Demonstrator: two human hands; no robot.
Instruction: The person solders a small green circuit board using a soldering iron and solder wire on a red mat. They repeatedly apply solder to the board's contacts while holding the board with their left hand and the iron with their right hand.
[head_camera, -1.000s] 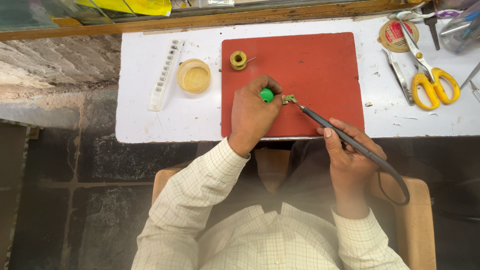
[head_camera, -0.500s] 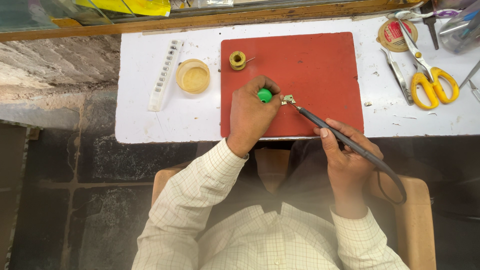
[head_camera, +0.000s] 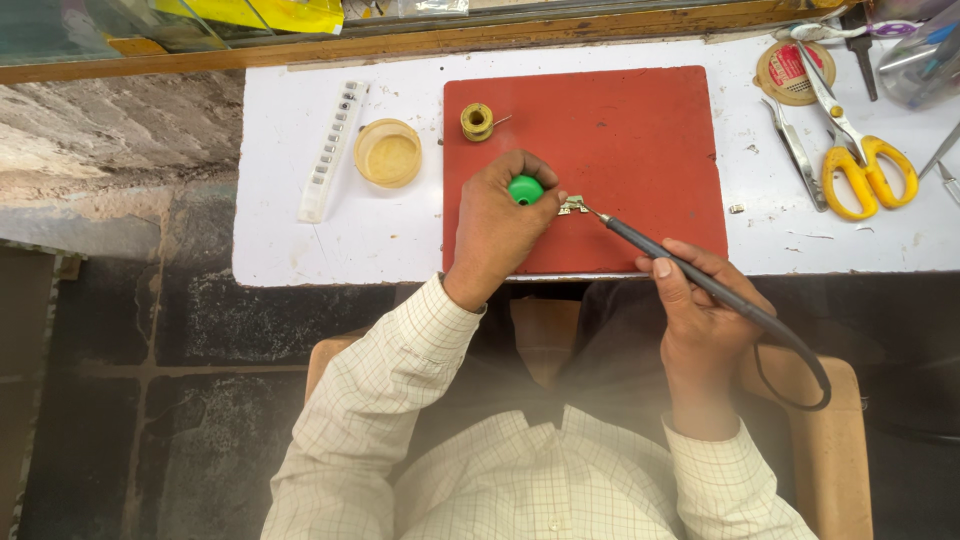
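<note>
We see yellow-handled scissors (head_camera: 862, 163) and tweezers (head_camera: 797, 153) on the white table (head_camera: 300, 245), right of the red mat (head_camera: 640, 130). Left of the mat lie a round yellow tin (head_camera: 388, 153) and a white strip (head_camera: 333, 150).

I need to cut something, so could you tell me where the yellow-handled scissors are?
In the head view, the yellow-handled scissors lie on the white table, right of the red mat, beside the tweezers.

A small round green piece (head_camera: 525, 189) sits on the red mat, partly covered from the left, upper face showing. Just beside it to the right lies a small metal part (head_camera: 572, 206), flat. A slim dark soldering iron (head_camera: 680, 268) slants down-right, tip touching that part.
</note>
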